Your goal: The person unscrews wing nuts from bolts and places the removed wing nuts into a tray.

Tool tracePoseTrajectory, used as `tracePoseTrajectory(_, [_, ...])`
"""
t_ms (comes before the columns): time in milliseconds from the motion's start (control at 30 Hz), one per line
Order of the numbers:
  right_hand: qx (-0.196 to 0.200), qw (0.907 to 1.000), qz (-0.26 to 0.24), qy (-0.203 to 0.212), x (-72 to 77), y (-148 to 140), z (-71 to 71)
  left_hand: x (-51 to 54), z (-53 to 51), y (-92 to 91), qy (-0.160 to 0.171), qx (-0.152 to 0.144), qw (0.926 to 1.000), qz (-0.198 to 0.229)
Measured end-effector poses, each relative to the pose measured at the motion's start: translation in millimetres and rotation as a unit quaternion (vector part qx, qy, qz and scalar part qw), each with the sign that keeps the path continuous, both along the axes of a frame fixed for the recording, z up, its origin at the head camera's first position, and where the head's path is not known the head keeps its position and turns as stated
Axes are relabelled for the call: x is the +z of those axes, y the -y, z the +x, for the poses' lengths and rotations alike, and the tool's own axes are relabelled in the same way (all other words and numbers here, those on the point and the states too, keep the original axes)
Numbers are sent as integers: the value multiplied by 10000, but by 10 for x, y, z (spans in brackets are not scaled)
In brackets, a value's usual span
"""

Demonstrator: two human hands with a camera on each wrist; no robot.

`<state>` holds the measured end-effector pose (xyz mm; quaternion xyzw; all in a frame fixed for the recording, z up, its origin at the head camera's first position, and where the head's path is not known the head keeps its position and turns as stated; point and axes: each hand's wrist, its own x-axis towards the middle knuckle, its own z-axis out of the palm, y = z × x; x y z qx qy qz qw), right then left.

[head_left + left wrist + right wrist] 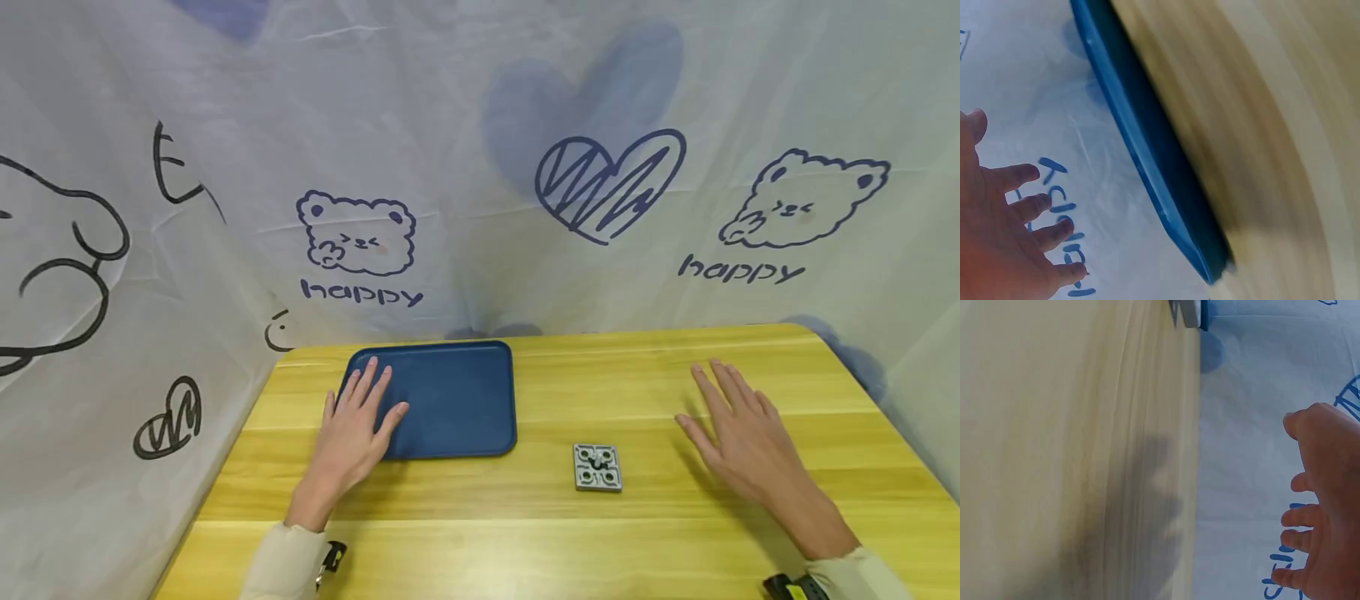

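My left hand (351,442) hovers with spread fingers over the left edge of a dark blue tray (457,400). In the left wrist view that hand (1010,231) holds nothing, and the tray's side (1141,150) stands apart from it. A small square grey metal plate (597,467), with round holes at its corners and a dark middle, lies on the table right of the tray. Over the table to the right of that plate is my right hand (742,442), fingers extended. The right wrist view shows this hand (1329,512) raised and holding nothing; a corner of the grey plate (1190,312) appears at the top.
The wooden table (540,533) has yellowish grain and rounded far corners. A white cloth (465,167) printed with bears, hearts and the word "happy" hangs behind it and along both sides.
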<state>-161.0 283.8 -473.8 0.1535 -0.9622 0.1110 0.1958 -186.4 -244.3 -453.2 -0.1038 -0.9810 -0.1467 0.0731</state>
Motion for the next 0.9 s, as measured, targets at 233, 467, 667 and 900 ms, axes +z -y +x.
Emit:
tracePoseTrajectory(233, [220, 9993, -299, -92, 4, 20, 68, 5, 79, -184, -77, -268, 9971, 705])
tracePoseTrajectory(467, [374, 9939, -937, 452, 35, 118, 151, -75, 228, -412, -34, -553, 9924, 1098])
tracePoseTrajectory(667, [450, 9842, -1484, 850, 48, 197, 213, -94, 295, -685, 134, -892, 9856, 1429])
tracePoseTrajectory(900, [679, 9710, -2027, 1072, -54, 299, 258, -103, 321, -975, 314, -1290, 9768, 1681])
